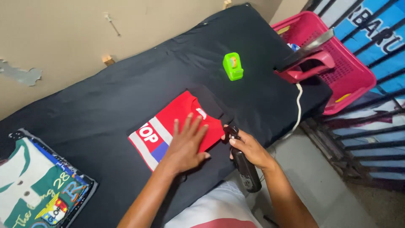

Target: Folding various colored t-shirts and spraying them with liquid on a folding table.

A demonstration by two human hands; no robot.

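Right hand (249,147), lower centre, fingers wrapped round black spray bottle (244,165), long axis toward lower right | left hand (185,145) fingers spread flat on folded red shirt (168,133), mid-frame on black surface (105,105) | bottle nozzle just right of shirt's edge

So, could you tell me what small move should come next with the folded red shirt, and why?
Probably squeeze the trigger of the black spray bottle: the right hand holds it with its nozzle at the edge of the folded red shirt, while the left hand lies flat on the cloth, pinning it to the black-covered table.
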